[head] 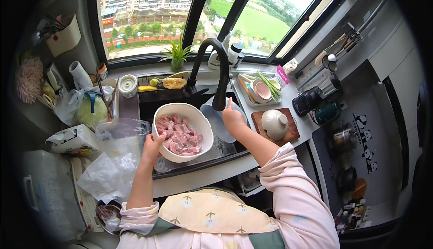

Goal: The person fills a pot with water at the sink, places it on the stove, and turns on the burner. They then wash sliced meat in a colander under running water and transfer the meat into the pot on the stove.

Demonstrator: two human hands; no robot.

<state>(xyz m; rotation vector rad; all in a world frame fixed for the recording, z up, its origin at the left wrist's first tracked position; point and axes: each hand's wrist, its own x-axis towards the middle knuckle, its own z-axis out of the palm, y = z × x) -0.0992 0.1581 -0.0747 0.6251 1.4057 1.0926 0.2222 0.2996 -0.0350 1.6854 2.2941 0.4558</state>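
My left hand grips the left rim of a white plastic bowl, its thumb over the edge. Chunks of raw, pink meat lie in the bowl, which is tilted towards me over the black sink. My right hand is just right of the black faucet's spout, index finger stretched out. Whether it touches the spout is unclear, and its other fingers are mostly hidden. Behind and below that hand, a translucent plastic basin sits in the sink. Water shows near the basin's lower edge.
A ceramic lid rests on a wooden board at right. Behind it a tray carries small bowls and green stalks. Crumpled plastic bags cover the left counter. A potted plant stands by the window.
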